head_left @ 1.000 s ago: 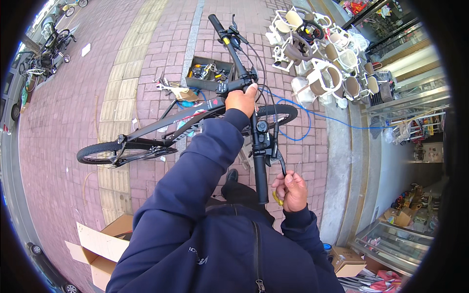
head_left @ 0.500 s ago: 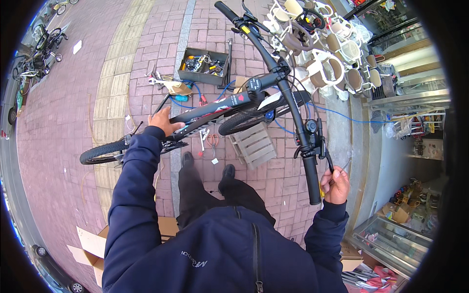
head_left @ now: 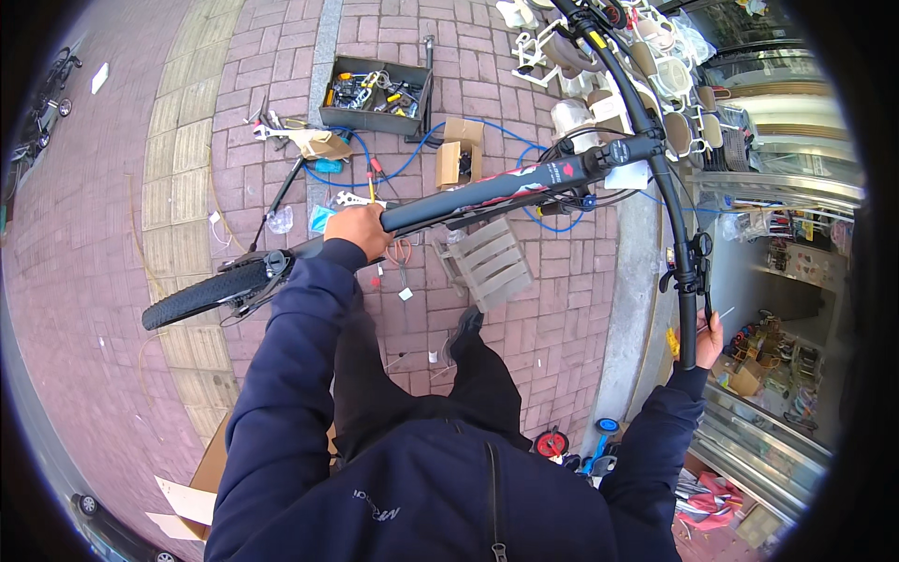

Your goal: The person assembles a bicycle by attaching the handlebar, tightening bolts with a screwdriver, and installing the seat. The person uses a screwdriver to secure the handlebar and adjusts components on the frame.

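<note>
A dark bicycle frame (head_left: 487,192) slants across in front of me, its rear wheel (head_left: 201,298) at the left and its handlebar (head_left: 668,206) at the right. My left hand (head_left: 361,232) is closed round the rear end of the top tube, the saddle area hidden or bare. Beyond the right handlebar grip (head_left: 687,332), my right hand (head_left: 709,340) is closed on a thin-shafted tool with a yellow handle (head_left: 672,343), which looks like a screwdriver. The grip covers part of this hand, beside the brake lever (head_left: 708,298).
An open toolbox (head_left: 375,117) stands ahead on the brick paving, near a small cardboard box (head_left: 457,159) and a blue hose (head_left: 403,170). A slatted wooden stool (head_left: 492,267) is below the frame. White child seats (head_left: 674,84) crowd the far right, beside a shopfront step (head_left: 623,328).
The bicycle has shifted right, and its handlebar has swung rightward. My left hand has gone from spread fingers to a grip on the frame; my right hand has moved right with the tool.
</note>
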The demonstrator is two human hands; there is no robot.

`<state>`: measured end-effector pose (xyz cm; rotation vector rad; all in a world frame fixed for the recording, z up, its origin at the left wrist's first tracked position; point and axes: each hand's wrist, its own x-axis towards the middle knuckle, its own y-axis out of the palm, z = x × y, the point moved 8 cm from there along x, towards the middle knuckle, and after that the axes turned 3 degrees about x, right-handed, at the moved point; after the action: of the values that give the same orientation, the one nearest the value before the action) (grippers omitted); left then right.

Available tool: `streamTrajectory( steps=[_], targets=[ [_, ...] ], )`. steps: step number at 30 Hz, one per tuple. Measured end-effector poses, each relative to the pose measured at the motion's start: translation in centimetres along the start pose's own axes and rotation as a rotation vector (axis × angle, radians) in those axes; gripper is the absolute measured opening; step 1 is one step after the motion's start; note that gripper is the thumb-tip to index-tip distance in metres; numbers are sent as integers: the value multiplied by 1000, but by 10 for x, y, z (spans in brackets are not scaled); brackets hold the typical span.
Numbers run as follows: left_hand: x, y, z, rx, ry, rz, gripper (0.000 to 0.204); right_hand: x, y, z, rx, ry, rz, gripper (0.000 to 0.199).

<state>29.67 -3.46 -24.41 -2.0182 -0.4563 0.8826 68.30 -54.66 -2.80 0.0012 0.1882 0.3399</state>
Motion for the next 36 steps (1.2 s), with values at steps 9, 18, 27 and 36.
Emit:
streamTrajectory(
  steps=[9,18,27,36],
  targets=[
    [14,-1,-27,68,3,-266,29,41,29,-20,367,-77,667,57],
    [-9,-12,-20,-38,100,-700,28,119,-6,-515,-880,720,224,28],
    [-12,-15,-24,15,184,-890,24,174,73,-635,-1403,315,750,67],
    [-9,-19,-14,20,163,-897,20,-71,146,-596,-1600,328,1318,42]
  ],
)
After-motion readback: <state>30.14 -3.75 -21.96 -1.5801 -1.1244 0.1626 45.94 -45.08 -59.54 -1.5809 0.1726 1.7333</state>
